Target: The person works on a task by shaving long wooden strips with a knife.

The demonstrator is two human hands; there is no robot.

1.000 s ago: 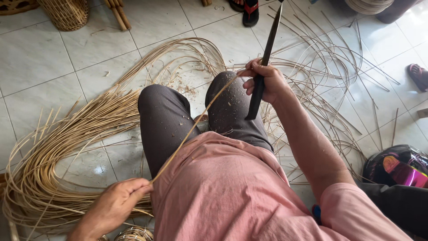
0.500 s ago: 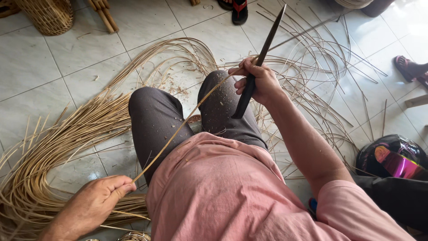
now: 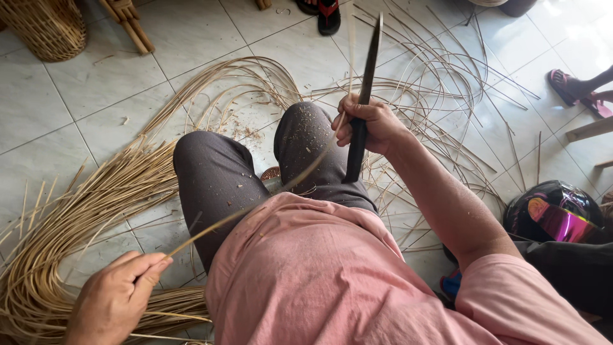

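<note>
My right hand (image 3: 370, 124) grips the black handle of a long dark knife (image 3: 365, 83), blade pointing up and away over my right knee. A thin rattan strip (image 3: 255, 204) runs from under that hand, across my lap, down to my left hand (image 3: 118, 297), which pinches its near end at the lower left. I sit on the tiled floor in grey trousers and a pink shirt, knees bent. A thick bundle of rattan strips (image 3: 83, 217) curves along the floor beside my left hand.
Loose thin strips (image 3: 447, 96) sprawl over the tiles beyond my right knee. A woven basket (image 3: 48, 29) stands top left, a black sandal (image 3: 329, 16) at the top. A dark helmet with a tinted visor (image 3: 555, 214) lies at the right. Another person's sandalled foot (image 3: 571, 89) shows far right.
My left hand has drawn the strip further down and left. The right hand with the knife has stayed over the knee, the blade now more upright.
</note>
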